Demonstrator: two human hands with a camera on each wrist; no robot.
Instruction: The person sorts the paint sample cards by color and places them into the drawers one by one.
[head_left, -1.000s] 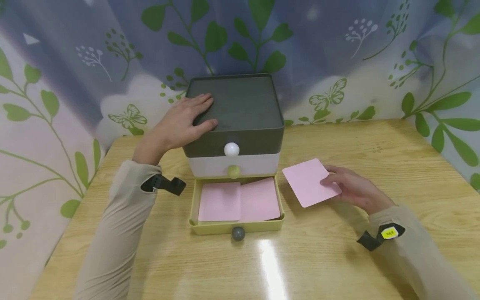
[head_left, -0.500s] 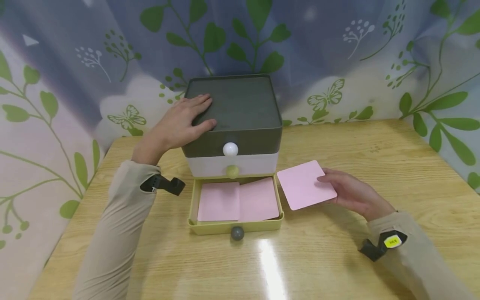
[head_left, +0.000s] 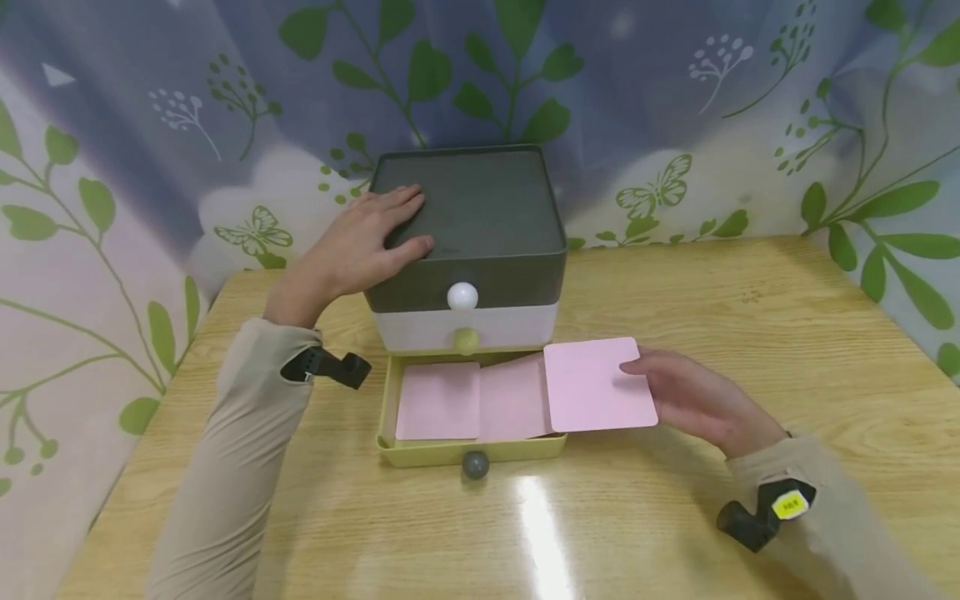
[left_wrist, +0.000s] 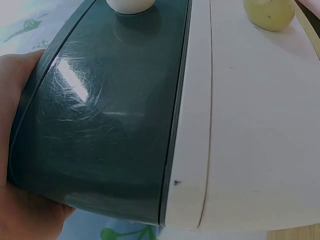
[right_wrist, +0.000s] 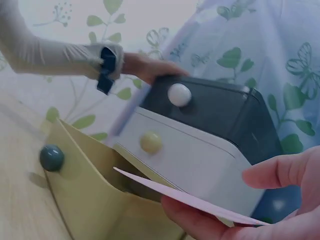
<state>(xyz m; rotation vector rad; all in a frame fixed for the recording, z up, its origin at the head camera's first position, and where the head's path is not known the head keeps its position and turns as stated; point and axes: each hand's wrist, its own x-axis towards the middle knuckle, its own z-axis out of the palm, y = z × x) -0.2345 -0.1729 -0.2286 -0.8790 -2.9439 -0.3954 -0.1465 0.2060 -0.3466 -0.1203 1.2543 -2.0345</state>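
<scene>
A small drawer box (head_left: 468,208) with a dark grey top tier, a white middle tier (head_left: 502,325) and a yellow bottom drawer (head_left: 427,454) stands on the table. My left hand (head_left: 360,246) rests on its top at the left side, fingers laid out flat. The bottom drawer is pulled out, with two pink cards (head_left: 438,402) side by side inside. My right hand (head_left: 697,396) pinches another square pink card (head_left: 596,387) between thumb and fingers. In the right wrist view that card (right_wrist: 180,195) is seen almost edge-on above the drawer's side wall, and the right thumb (right_wrist: 275,171) is raised off it.
The drawer's grey knob (head_left: 476,465) points toward me. A white knob (head_left: 462,296) and a yellow knob (head_left: 466,340) stick out from the upper tiers. Behind the wooden table (head_left: 750,300) hangs a leaf-patterned curtain (head_left: 637,100).
My right hand has moved left with the pink card, which has turned squarer to me and now overlaps the drawer's right edge. The left hand has stayed on the box.
</scene>
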